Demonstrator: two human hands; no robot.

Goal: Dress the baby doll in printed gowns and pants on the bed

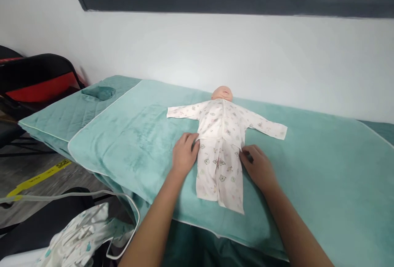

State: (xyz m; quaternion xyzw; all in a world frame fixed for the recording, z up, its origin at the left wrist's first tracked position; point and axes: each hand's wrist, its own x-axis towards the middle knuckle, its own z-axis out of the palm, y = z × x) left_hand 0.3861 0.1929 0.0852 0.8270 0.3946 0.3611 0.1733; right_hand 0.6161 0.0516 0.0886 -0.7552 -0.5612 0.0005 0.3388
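Note:
A baby doll (222,93) lies on its back on the green bed cover, its head toward the wall. It wears a white printed baby top (222,117) with both sleeves stretched out to the sides. Matching baby pants (220,172) lie straight below, their waist meeting the top's hem. My left hand (184,152) is at the left side of the waist, thumb and fingers closed on the edge of the pants. At the opposite side, my right hand (257,164) pinches the waist edge with curled fingers. The doll's hands and feet are hidden.
The green cover (123,135) spreads over a bed against a white wall (200,49). A face hole (98,93) is at the bed's left end. Black-and-red chairs (46,82) stand left. Crumpled printed cloth (80,234) and a white rail (132,217) are at lower left.

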